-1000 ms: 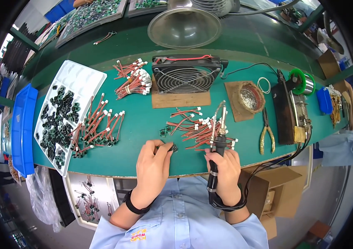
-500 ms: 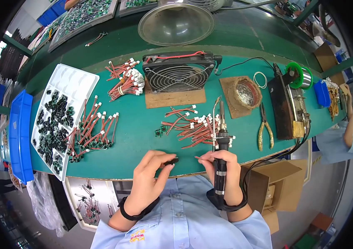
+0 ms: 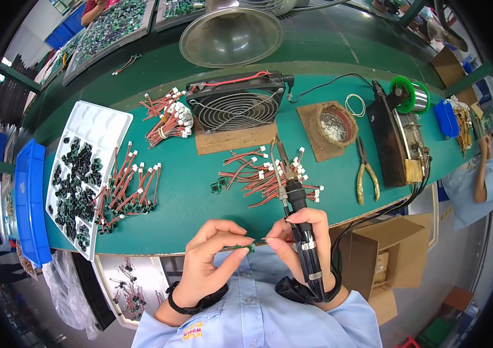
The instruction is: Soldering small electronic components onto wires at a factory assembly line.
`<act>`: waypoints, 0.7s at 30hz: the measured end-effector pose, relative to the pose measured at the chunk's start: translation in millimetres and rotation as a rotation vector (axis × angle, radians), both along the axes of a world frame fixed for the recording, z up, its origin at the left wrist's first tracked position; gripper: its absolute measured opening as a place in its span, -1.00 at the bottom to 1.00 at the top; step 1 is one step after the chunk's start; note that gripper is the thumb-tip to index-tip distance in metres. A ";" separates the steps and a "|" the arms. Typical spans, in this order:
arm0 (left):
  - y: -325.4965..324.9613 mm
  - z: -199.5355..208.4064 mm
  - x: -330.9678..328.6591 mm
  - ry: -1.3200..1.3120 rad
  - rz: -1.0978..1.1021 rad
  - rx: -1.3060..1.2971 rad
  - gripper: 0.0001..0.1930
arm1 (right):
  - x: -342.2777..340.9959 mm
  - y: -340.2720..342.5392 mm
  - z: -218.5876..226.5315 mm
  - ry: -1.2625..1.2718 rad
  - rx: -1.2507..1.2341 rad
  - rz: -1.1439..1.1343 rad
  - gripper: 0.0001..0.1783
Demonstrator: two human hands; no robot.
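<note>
My left hand (image 3: 207, 264) pinches a small green circuit board (image 3: 250, 248) between thumb and fingers, just off the table's front edge. With my right hand (image 3: 301, 246) I hold a black soldering iron (image 3: 297, 197), its tip pointing away from me and a thin metal tube running alongside. The thumb and a finger of that hand also pinch what looks like a thin wire end, close to the board; most of it is hidden. Beyond the iron lies a loose pile of red and dark wire leads (image 3: 258, 188) with white plugs. Two small green boards (image 3: 218, 185) lie at its left.
A white tray (image 3: 104, 119) of dark components and a blue bin (image 3: 31, 200) stand left. Bundled leads (image 3: 171, 124) lie beside a black fan (image 3: 238, 104). Rightward are a solder pot (image 3: 337, 124), pliers (image 3: 366, 174), a green solder spool (image 3: 412, 95) and a cardboard box (image 3: 383, 249).
Both hands have come closer together and slightly nearer to me. The board in my left hand has turned, showing its green side. The soldering iron has tilted to the left.
</note>
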State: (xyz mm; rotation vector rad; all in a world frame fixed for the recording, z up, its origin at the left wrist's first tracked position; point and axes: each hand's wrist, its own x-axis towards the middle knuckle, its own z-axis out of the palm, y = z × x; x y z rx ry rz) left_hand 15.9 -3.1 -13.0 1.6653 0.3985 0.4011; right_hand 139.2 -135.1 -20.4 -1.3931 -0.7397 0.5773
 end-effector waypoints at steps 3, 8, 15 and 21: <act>-6.3 6.6 4.3 -0.006 0.108 -0.202 -0.81 | 1.0 -0.1 2.2 0.040 -0.020 0.019 -0.53; 1.4 3.9 3.2 -0.058 0.029 -0.320 -0.77 | 2.5 0.4 7.5 0.097 -0.023 0.073 -0.53; 5.0 15.8 2.4 -0.060 -0.041 -0.656 -0.73 | 0.6 8.5 16.5 0.067 0.080 0.130 -0.52; 2.8 1.2 1.3 -0.116 0.000 -0.690 -0.73 | -1.9 15.3 23.5 -0.101 0.094 0.146 -0.49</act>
